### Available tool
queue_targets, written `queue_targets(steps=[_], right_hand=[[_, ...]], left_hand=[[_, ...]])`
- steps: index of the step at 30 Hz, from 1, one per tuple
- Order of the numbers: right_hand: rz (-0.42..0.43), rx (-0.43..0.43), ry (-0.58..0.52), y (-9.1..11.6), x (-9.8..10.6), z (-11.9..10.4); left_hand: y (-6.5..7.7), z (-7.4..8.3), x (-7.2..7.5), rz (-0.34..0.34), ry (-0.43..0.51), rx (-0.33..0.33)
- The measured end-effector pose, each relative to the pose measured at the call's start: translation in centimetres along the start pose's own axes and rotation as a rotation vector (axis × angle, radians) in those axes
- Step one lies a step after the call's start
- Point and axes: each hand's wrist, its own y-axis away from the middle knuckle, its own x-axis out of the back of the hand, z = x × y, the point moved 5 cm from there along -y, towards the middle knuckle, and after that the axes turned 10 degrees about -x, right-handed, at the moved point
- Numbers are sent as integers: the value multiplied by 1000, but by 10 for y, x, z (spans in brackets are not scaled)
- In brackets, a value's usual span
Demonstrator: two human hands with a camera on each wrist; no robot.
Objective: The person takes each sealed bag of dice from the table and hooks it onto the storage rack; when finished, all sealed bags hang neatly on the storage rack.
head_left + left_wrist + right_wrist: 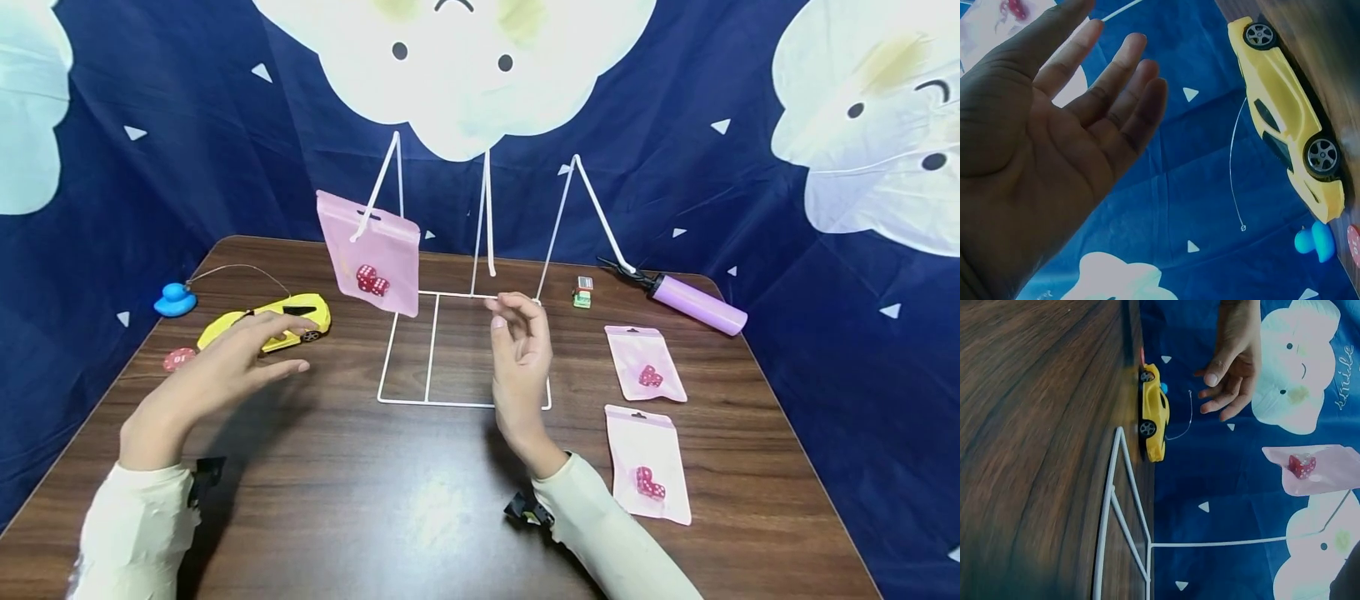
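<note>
The yellow plastic toy sports car (268, 322) lies on the brown wooden surface (390, 500) just beyond the left hand (225, 367), long axis running left-right, nose leftward. That hand hovers nearest, fingers straight, grasping nothing. The right hand (517, 358) is farther off, loosely curled and empty, before the white wire rack (465, 350).

Head view bright with tabletop (420, 508) glare; wrist views dim, bluish, blurred at edges.
</note>
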Motion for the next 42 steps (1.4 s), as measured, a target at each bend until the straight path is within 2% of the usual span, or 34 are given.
queue_targets(steps=[4,15,21,30,42], right_hand=[[18,-11,6,0,7,0],[40,-32,1,-3,22,2],[66,-43,40,-3,33,2],[83,-34,89,-7,46,1],[110,-33,148,-2,68,5]], left_hand=[[-1,3,-3,-8,8,-26],[-8,7,-12,-78,78,14],[-13,9,-17,-82,69,-25],[-18,12,-29,-119,87,-9],[-23,18,-44,-156,115,-44]])
